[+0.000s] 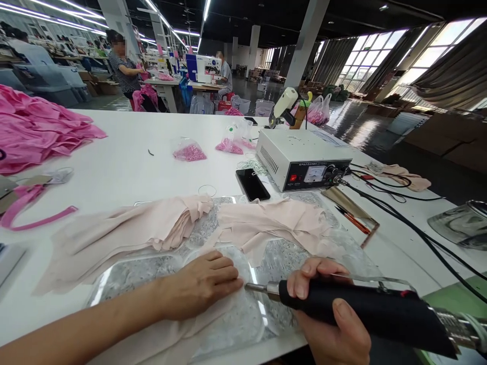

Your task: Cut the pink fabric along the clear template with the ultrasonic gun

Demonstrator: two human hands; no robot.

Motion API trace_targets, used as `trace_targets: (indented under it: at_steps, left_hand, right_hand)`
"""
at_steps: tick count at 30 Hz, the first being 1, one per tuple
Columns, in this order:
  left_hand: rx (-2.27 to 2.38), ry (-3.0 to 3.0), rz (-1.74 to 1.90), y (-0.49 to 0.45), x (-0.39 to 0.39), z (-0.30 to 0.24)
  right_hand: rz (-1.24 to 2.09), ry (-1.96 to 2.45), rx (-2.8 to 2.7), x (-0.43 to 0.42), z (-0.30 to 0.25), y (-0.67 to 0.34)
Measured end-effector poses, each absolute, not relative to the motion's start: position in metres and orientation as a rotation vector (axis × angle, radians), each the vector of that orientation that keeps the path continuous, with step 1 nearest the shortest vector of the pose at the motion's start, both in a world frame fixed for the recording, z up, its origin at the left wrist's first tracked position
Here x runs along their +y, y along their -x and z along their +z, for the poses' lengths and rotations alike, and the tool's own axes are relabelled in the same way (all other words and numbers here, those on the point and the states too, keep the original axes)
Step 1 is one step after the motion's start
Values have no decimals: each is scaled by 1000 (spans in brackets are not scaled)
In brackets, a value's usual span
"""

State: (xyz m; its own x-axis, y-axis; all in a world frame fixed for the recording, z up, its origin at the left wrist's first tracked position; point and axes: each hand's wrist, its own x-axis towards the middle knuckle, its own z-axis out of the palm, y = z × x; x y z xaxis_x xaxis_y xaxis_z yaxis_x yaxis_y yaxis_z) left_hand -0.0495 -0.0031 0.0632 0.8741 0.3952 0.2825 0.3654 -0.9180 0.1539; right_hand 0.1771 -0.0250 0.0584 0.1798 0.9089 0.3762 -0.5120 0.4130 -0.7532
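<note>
My right hand is wrapped around a black ultrasonic handpiece, whose metal tip points left, close to the fingertips of my left hand. My left hand lies palm down with its fingers together, pressing a pale pink fabric piece; the fingertips' undersides are hidden. Under it is a clear, shiny mat or plate with a grey mottled look. Behind my hands lie a left stack of pale pink fabric and a looser right pile of pale pink fabric.
A white power unit with a meter stands behind, its black cables running right. Nearby are a phone, pink-filled plastic bags, a glass jar, an orange pen and bright pink fabric. Co-workers are farther back.
</note>
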Motion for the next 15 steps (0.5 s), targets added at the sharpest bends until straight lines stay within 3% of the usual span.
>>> trace_targets:
  at_steps: [15]
  left_hand:
    - [548, -2952, 521, 50, 0, 63]
  right_hand:
    - [1075, 536, -960, -28, 62, -176]
